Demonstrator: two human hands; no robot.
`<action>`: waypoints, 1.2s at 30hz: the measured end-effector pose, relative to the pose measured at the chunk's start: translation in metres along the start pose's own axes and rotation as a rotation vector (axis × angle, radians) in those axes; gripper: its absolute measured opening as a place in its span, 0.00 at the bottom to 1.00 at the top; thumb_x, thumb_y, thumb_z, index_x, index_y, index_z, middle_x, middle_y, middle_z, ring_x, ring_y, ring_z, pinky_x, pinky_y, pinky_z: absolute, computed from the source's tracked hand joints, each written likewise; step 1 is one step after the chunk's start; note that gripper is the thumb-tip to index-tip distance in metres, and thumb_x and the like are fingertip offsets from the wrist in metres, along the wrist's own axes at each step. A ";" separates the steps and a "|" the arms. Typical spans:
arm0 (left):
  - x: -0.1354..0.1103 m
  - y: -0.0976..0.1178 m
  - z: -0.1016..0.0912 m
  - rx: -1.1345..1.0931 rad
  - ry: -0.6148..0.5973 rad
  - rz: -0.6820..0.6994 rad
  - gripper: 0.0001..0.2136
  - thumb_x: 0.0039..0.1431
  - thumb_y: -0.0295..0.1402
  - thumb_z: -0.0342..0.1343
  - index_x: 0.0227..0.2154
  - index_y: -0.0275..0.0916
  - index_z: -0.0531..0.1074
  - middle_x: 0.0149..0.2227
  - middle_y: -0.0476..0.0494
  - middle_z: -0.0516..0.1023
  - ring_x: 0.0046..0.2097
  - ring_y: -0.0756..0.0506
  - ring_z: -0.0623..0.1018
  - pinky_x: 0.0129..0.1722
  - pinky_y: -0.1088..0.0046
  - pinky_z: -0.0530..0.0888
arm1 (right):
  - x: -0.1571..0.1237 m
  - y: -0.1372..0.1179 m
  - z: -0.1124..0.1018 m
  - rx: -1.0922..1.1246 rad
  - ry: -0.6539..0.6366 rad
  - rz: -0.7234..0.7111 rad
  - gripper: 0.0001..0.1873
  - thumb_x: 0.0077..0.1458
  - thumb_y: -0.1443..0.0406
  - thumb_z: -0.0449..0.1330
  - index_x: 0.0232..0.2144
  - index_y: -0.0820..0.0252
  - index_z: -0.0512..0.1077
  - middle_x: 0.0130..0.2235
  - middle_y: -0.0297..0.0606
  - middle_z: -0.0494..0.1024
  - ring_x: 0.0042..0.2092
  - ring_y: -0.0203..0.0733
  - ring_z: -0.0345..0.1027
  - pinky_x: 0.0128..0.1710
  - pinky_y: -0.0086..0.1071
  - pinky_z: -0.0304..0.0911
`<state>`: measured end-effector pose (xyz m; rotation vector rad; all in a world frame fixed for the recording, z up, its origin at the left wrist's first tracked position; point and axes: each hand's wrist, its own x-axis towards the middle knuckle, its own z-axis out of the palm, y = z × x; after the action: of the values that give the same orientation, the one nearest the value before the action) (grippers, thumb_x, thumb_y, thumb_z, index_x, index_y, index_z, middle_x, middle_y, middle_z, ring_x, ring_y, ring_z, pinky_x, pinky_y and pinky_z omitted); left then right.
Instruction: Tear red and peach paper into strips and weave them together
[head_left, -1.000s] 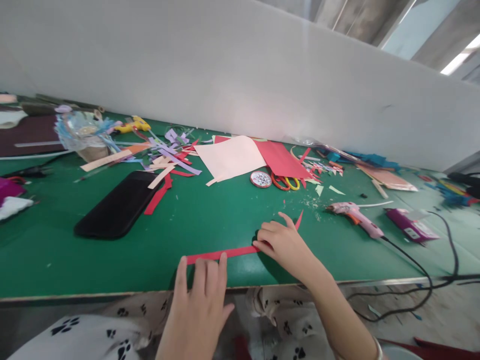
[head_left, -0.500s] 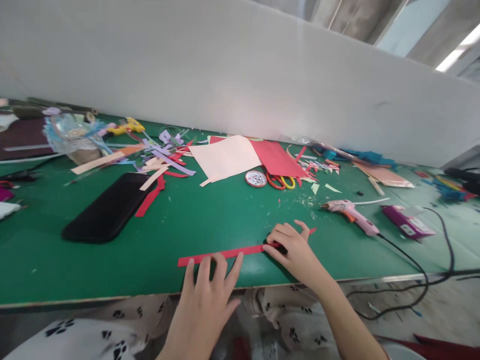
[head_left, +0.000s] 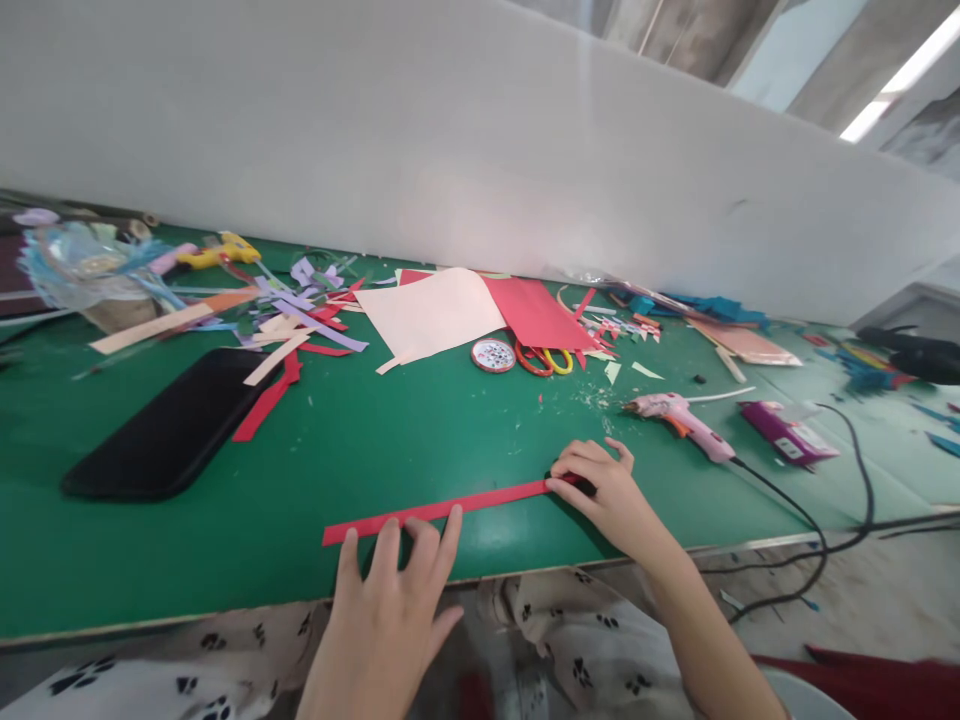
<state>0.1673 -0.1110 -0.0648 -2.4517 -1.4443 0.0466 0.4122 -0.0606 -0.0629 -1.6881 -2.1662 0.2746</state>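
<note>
One red strip lies flat on the counter, its long axis running left to right just beyond our left grip, which rests open, fingertips along the strip's near edge; our right grip, curled closed, pinches it toward the right end.
</note>
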 end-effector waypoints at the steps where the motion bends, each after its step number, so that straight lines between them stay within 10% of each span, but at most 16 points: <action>1: 0.000 0.000 0.000 0.007 0.002 0.004 0.27 0.56 0.42 0.50 0.58 0.43 0.56 0.42 0.37 0.68 0.44 0.36 0.67 0.43 0.50 0.68 | -0.001 0.001 -0.001 -0.002 0.007 0.009 0.12 0.57 0.59 0.52 0.25 0.55 0.69 0.31 0.30 0.73 0.38 0.38 0.65 0.51 0.46 0.36; 14: 0.000 -0.002 0.001 0.079 0.020 0.030 0.25 0.56 0.40 0.50 0.57 0.43 0.57 0.40 0.39 0.68 0.43 0.37 0.67 0.41 0.53 0.69 | 0.000 0.022 -0.004 0.093 0.014 -0.039 0.11 0.56 0.61 0.54 0.24 0.59 0.67 0.29 0.35 0.70 0.33 0.38 0.62 0.36 0.32 0.56; 36: 0.006 -0.010 0.009 0.074 0.176 0.122 0.25 0.50 0.40 0.56 0.51 0.37 0.67 0.35 0.37 0.70 0.38 0.37 0.69 0.35 0.55 0.69 | -0.007 0.041 -0.011 0.176 0.106 0.074 0.13 0.54 0.60 0.55 0.22 0.60 0.67 0.29 0.37 0.68 0.34 0.40 0.63 0.36 0.33 0.58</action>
<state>0.1604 -0.0990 -0.0704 -2.4140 -1.1980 -0.0864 0.4547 -0.0575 -0.0700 -1.6469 -1.9462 0.3764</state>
